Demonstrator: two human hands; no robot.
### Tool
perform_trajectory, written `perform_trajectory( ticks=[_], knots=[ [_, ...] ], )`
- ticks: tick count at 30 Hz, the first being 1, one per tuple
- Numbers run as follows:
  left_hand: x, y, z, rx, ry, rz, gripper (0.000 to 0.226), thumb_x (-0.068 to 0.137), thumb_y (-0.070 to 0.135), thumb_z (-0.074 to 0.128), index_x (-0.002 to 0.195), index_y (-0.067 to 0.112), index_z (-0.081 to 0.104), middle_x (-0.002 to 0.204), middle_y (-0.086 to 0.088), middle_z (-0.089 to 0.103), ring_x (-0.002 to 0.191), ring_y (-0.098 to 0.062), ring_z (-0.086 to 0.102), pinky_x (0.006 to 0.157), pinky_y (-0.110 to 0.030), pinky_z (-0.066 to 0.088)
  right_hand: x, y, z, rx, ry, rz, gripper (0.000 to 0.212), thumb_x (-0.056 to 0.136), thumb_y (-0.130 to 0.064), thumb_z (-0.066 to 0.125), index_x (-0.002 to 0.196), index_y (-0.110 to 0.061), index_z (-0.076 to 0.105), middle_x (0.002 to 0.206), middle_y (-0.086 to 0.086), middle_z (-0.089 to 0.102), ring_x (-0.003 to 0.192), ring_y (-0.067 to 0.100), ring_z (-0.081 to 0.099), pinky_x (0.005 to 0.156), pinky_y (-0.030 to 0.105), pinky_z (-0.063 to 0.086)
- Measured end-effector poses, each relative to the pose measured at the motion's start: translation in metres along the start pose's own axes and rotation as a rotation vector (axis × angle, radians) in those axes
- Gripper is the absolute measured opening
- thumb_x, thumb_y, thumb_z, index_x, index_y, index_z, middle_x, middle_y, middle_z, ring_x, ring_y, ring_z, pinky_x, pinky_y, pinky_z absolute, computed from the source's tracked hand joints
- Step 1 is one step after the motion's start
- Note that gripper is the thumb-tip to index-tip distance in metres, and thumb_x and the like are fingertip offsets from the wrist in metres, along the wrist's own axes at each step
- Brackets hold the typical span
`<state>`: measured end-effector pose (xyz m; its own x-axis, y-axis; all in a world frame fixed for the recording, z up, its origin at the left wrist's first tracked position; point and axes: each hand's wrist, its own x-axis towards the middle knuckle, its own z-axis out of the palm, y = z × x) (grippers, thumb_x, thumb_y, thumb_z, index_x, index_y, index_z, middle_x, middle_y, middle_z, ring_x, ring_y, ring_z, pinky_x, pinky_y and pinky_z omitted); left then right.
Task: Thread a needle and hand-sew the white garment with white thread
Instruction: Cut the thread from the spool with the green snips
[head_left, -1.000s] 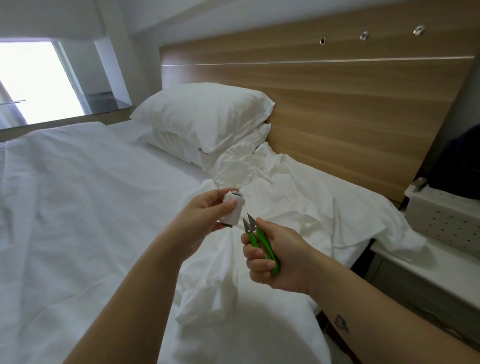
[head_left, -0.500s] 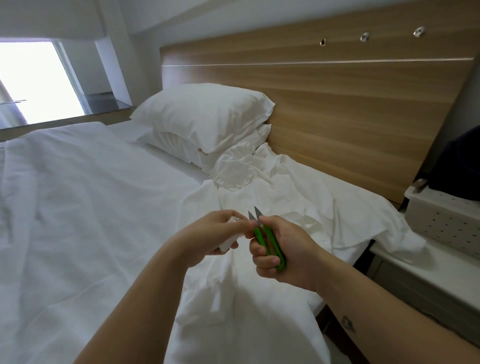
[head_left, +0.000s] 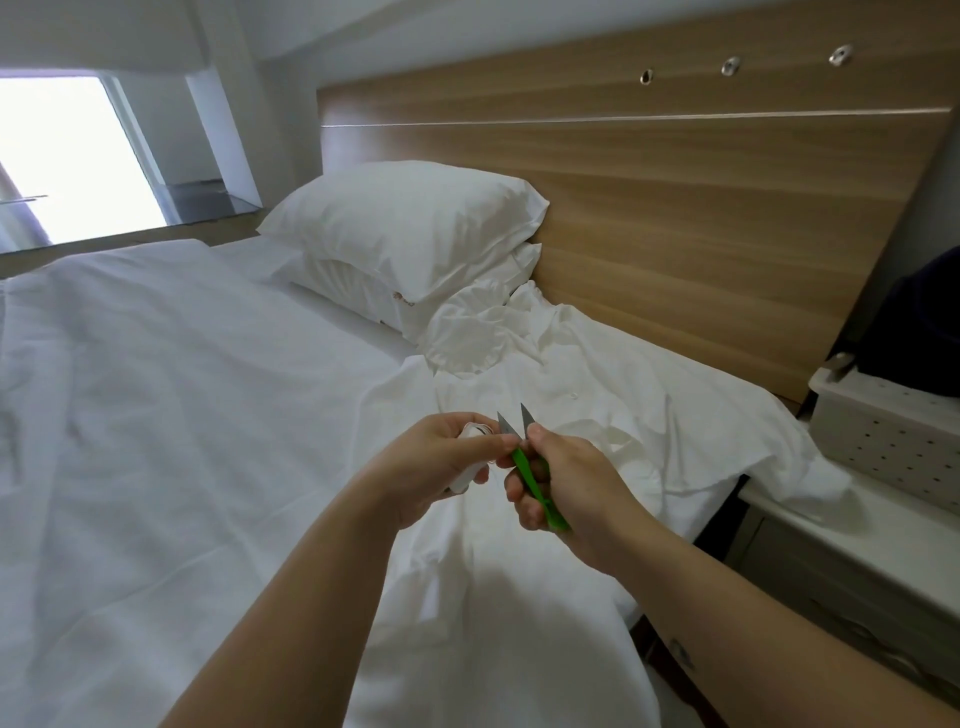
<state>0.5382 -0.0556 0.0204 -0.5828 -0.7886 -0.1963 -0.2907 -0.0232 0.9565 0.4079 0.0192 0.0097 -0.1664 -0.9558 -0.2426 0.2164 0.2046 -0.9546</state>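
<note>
So the person's left hand (head_left: 436, 467) is curling round a small white spool of thread (head_left: 470, 431), thumb and fingertips wrapping it so only its ends are peeking out. The right hand (head_left: 576, 483) is gripping a pair of green-handled thread snips (head_left: 530, 475), fingers folding round the handle. The two hands are meeting knuckle to knuckle.

What matters for the next bit: the spool is sitting just to the left of the snips' blades, practically touching. The snips are running lengthwise from the right palm up and away from the person, and the two steel tips are standing apart above the fingers. My guess is a length of thread is getting cut, but honestly the strand itself is too fine to make out, and no needle is showing.

The crumpled white cotton garment (head_left: 587, 379) is lying on the white bed (head_left: 156, 415), spreading beneath and beyond both hands towards the wooden headboard (head_left: 675, 208), a bit nearer the right one.
</note>
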Motion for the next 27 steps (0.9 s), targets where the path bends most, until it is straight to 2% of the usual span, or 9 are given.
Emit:
perform_trajectory(
  ticks=[2, 7, 10, 14, 17, 19, 21, 24, 27],
  knots=[
    [0.001, 0.0, 0.0, 0.015, 0.017, -0.001, 0.015, 0.086, 0.024, 0.069, 0.094, 0.011, 0.07, 0.074, 0.006, 0.064, 0.065, -0.009, 0.051, 0.064, -0.023, 0.037, 0.002, -0.001, -0.001, 0.041, -0.032, 0.058, 0.045, 0.104, -0.028, 0.03, 0.083, -0.002, 0.06, 0.053, 0.006, 0.05, 0.04, 0.011, 0.038, 0.043, 0.021, 0.035],
    [0.003, 0.002, 0.0, 0.078, 0.051, -0.021, 0.024, 0.087, 0.029, 0.069, 0.101, 0.01, 0.07, 0.072, 0.008, 0.065, 0.064, -0.006, 0.052, 0.062, -0.021, 0.04, 0.005, -0.007, -0.007, 0.224, -0.161, 0.262, 0.045, 0.102, -0.039, 0.032, 0.085, -0.006, 0.057, 0.054, 0.003, 0.042, 0.041, 0.012, 0.033, 0.044, 0.021, 0.03],
    [0.004, 0.007, -0.005, 0.072, 0.1, -0.034, 0.024, 0.09, 0.032, 0.064, 0.109, 0.016, 0.066, 0.086, 0.002, 0.062, 0.071, -0.009, 0.054, 0.067, -0.023, 0.045, 0.005, -0.01, -0.011, 0.251, -0.208, 0.309, 0.048, 0.101, -0.043, 0.029, 0.088, -0.006, 0.056, 0.056, 0.003, 0.041, 0.043, 0.012, 0.033, 0.047, 0.023, 0.03],
    [0.007, 0.025, -0.015, 0.013, 0.239, 0.014, 0.028, 0.094, 0.009, 0.05, 0.12, 0.02, 0.051, 0.102, -0.003, 0.051, 0.082, -0.015, 0.053, 0.071, -0.025, 0.046, 0.007, -0.012, -0.016, 0.241, -0.201, 0.325, 0.046, 0.102, -0.039, 0.028, 0.09, -0.006, 0.057, 0.057, 0.004, 0.044, 0.044, 0.013, 0.036, 0.049, 0.023, 0.031],
    [0.01, 0.038, -0.024, 0.133, 0.259, 0.107, 0.036, 0.094, 0.007, 0.044, 0.126, 0.022, 0.042, 0.113, -0.006, 0.048, 0.091, -0.018, 0.055, 0.077, -0.028, 0.049, 0.01, -0.013, -0.02, 0.167, -0.132, 0.295, 0.043, 0.102, -0.037, 0.029, 0.091, -0.006, 0.057, 0.057, 0.004, 0.048, 0.046, 0.013, 0.038, 0.049, 0.023, 0.032],
    [0.011, 0.041, -0.03, 0.211, 0.23, 0.141, 0.038, 0.093, 0.008, 0.049, 0.124, 0.028, 0.041, 0.122, -0.009, 0.048, 0.098, -0.021, 0.057, 0.089, -0.036, 0.051, 0.013, -0.015, -0.022, 0.035, -0.05, 0.222, 0.043, 0.103, -0.038, 0.03, 0.094, -0.007, 0.057, 0.059, 0.002, 0.048, 0.048, 0.012, 0.038, 0.049, 0.023, 0.032],
    [0.009, 0.043, -0.033, 0.241, 0.195, 0.154, 0.041, 0.09, 0.014, 0.058, 0.123, 0.033, 0.043, 0.121, -0.005, 0.053, 0.095, -0.02, 0.061, 0.098, -0.041, 0.05, 0.015, -0.019, -0.025, -0.165, 0.023, 0.101, 0.042, 0.103, -0.04, 0.031, 0.094, -0.008, 0.058, 0.062, 0.0, 0.048, 0.048, 0.011, 0.038, 0.049, 0.023, 0.031],
    [0.006, 0.044, -0.036, 0.228, 0.172, 0.201, 0.047, 0.078, 0.03, 0.067, 0.122, 0.034, 0.049, 0.115, 0.003, 0.062, 0.1, -0.021, 0.065, 0.099, -0.039, 0.05, 0.015, -0.032, -0.033, -0.525, 0.069, -0.123, 0.038, 0.101, -0.041, 0.037, 0.096, -0.01, 0.059, 0.069, -0.001, 0.052, 0.051, 0.008, 0.043, 0.053, 0.024, 0.034],
    [0.005, 0.046, -0.038, 0.216, 0.156, 0.251, 0.044, 0.092, 0.016, 0.064, 0.133, 0.025, 0.049, 0.114, 0.007, 0.063, 0.104, -0.015, 0.063, 0.09, -0.026, 0.052, 0.012, -0.045, -0.041, -0.946, 0.075, -0.317, 0.033, 0.097, -0.045, 0.044, 0.1, -0.016, 0.061, 0.077, -0.005, 0.059, 0.055, 0.002, 0.047, 0.056, 0.023, 0.034]
  ],
)
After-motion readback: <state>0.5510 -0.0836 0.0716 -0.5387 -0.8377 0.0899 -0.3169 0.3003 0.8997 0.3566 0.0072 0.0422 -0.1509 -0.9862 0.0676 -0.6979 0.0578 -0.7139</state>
